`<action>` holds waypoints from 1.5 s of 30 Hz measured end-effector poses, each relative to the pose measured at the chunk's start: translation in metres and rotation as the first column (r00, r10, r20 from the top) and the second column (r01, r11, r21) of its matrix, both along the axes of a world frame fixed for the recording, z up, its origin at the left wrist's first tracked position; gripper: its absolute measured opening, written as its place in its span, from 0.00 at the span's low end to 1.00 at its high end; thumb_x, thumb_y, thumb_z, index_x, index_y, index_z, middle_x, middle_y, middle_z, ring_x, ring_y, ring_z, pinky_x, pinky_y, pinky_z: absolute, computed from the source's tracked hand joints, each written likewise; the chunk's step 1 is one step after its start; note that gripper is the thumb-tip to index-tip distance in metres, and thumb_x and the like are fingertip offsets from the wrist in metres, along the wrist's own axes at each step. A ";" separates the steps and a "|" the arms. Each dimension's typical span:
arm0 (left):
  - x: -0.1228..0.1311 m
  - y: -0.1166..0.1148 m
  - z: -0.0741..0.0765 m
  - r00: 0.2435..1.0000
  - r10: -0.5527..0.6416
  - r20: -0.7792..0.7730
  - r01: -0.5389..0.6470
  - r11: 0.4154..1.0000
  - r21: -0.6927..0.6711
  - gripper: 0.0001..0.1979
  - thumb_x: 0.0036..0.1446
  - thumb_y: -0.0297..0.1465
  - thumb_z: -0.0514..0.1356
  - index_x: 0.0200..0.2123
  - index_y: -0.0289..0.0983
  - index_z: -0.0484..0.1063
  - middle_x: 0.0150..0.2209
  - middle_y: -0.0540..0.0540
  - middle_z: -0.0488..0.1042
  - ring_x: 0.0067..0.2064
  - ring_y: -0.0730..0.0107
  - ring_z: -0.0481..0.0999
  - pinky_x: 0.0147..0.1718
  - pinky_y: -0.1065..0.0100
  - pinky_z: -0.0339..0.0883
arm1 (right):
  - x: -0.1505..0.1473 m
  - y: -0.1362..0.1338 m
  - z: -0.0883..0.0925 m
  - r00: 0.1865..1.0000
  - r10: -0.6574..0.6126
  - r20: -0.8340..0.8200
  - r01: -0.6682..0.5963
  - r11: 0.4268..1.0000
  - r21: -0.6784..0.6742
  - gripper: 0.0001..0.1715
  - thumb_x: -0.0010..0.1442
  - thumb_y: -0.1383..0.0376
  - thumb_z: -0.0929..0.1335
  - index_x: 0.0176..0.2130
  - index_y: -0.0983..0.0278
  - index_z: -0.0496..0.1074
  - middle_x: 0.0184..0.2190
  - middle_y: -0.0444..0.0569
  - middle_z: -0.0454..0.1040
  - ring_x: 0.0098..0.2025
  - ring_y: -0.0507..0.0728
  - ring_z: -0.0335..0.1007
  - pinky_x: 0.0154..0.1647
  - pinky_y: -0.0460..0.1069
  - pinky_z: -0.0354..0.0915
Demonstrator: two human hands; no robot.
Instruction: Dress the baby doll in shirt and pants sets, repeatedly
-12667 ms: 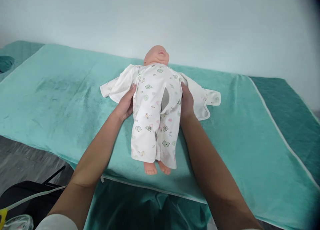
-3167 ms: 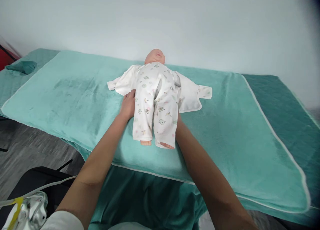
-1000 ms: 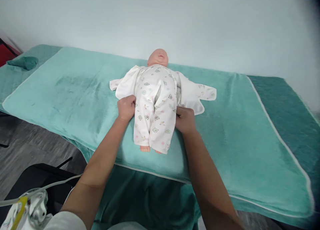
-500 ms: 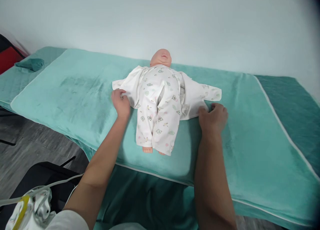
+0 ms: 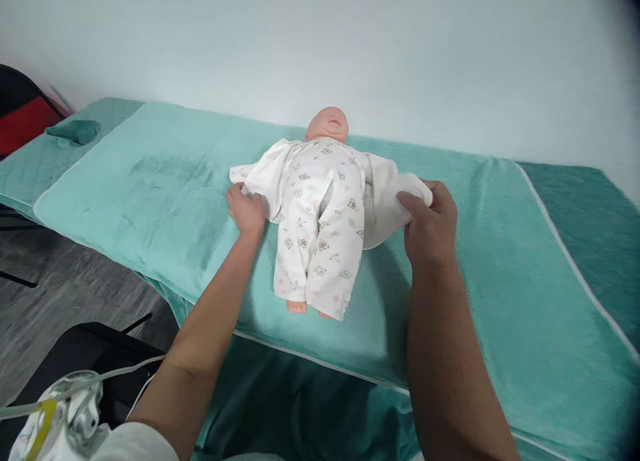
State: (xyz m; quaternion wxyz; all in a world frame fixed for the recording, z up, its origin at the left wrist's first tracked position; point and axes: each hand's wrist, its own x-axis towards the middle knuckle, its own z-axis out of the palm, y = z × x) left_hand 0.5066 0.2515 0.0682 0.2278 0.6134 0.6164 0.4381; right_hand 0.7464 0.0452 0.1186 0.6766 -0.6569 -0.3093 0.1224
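A baby doll (image 5: 327,124) lies on its back on the green bed cover (image 5: 180,181), its head toward the wall and its feet toward me. Patterned white trousers (image 5: 320,227) cover its body and legs. Beneath them a white shirt (image 5: 387,197) spreads out at both sides. My left hand (image 5: 246,207) pinches the shirt's sleeve at the left. With my right hand (image 5: 430,217) I hold the right sleeve near its end, lifted off the bed. Whether the doll's arms are inside the sleeves is hidden.
A pale wall (image 5: 320,54) runs behind the bed. Near the lower left, a black chair (image 5: 95,344) carries a clear plastic item with a tube (image 5: 83,407). A red and black chair (image 5: 27,124) stands at the far left.
My right hand has moved up, taken hold of the right sleeve and raised it, folding its end over. My left hand stays at the left sleeve. The whole view has shifted slightly.
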 end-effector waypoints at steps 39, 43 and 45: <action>0.001 -0.040 0.015 0.801 -0.554 -0.225 0.564 0.574 0.594 0.11 0.72 0.28 0.54 0.45 0.37 0.78 0.27 0.50 0.69 0.28 0.71 0.69 0.28 0.69 0.62 | -0.046 0.159 0.043 0.588 0.434 0.683 -0.074 0.869 -0.489 0.29 0.67 0.63 0.64 0.65 0.61 0.72 0.55 0.55 0.82 0.57 0.68 0.75 0.64 0.64 0.63; 0.008 -0.051 0.029 0.770 -0.592 -0.240 0.563 0.452 0.692 0.10 0.71 0.26 0.56 0.48 0.37 0.78 0.25 0.53 0.64 0.26 0.74 0.64 0.26 0.69 0.57 | -0.046 0.158 0.042 0.576 0.388 0.720 -0.042 0.893 -0.448 0.30 0.66 0.68 0.63 0.65 0.59 0.73 0.55 0.55 0.81 0.57 0.67 0.75 0.59 0.61 0.67; 0.012 -0.057 0.037 0.748 -0.603 -0.276 0.591 0.415 0.692 0.10 0.72 0.26 0.56 0.47 0.37 0.78 0.24 0.54 0.61 0.25 0.75 0.62 0.26 0.68 0.56 | -0.045 0.158 0.041 0.559 0.385 0.734 -0.044 0.898 -0.438 0.25 0.66 0.70 0.62 0.55 0.58 0.80 0.51 0.53 0.83 0.55 0.66 0.75 0.56 0.59 0.68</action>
